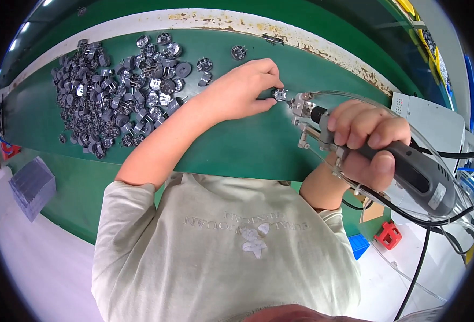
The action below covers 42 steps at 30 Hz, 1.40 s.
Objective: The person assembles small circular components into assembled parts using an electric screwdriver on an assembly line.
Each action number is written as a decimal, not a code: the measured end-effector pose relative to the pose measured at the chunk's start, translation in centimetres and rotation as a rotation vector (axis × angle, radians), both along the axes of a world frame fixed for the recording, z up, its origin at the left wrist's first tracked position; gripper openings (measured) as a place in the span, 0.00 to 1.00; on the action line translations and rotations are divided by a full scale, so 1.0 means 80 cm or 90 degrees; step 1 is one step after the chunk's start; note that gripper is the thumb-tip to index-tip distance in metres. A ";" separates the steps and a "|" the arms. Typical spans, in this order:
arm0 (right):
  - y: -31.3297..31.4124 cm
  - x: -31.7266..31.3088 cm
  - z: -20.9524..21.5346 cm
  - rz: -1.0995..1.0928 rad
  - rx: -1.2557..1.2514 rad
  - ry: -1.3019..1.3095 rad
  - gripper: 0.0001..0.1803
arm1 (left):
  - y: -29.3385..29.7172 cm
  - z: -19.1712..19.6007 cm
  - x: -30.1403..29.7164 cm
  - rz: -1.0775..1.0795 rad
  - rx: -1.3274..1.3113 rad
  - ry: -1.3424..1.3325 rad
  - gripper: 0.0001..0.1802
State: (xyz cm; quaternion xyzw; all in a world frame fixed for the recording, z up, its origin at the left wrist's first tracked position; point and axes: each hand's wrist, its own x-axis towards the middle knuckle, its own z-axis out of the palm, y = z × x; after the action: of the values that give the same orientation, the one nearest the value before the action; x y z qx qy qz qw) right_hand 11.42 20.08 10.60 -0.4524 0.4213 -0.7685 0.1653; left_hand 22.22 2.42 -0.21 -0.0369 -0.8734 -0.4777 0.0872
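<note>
My left hand (243, 88) reaches across the green worktop. Its thumb and forefinger close around a small dark part with a shiny face (280, 94). My right hand (370, 134) wraps round the grey body of an electric screwdriver (424, 180), which has a metal head and thin clear tubes. The tip of that tool points left and meets the small part, or comes very close to it; exact contact cannot be made out. To the left of my left forearm lies a big heap of similar round black parts with metal prongs (116, 99).
Single parts (238, 52) lie apart near the worn white back edge (215, 20) of the worktop. A grey metal box (427, 121) stands at the right, with black cables (422, 263) hanging near it. Red (389, 236) and blue (358, 246) plastic pieces are below.
</note>
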 end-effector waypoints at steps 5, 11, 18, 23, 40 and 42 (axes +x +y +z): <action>-0.001 0.001 -0.005 -0.001 0.010 -0.016 0.18 | 0.000 -0.003 -0.005 -0.014 -0.009 0.018 0.17; -0.001 0.002 -0.009 0.012 0.013 -0.021 0.17 | 0.001 -0.003 -0.004 -0.015 -0.002 0.020 0.17; -0.003 0.003 -0.008 0.033 0.017 -0.006 0.18 | 0.000 -0.003 -0.002 -0.014 -0.004 0.014 0.17; -0.002 0.005 -0.006 0.005 0.067 0.053 0.15 | 0.001 -0.002 -0.003 -0.017 -0.006 0.014 0.18; 0.006 0.002 0.006 0.031 0.001 0.037 0.21 | 0.005 -0.001 -0.003 -0.009 -0.015 0.142 0.09; 0.006 0.001 0.006 0.028 0.000 0.051 0.21 | 0.004 -0.003 -0.004 -0.006 -0.024 0.160 0.09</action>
State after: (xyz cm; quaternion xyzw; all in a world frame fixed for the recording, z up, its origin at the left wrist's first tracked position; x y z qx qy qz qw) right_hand 11.54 20.59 11.04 -0.4918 0.4174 -0.7461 0.1651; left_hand 21.86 2.73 -0.45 -0.1023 -0.8644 -0.4530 0.1928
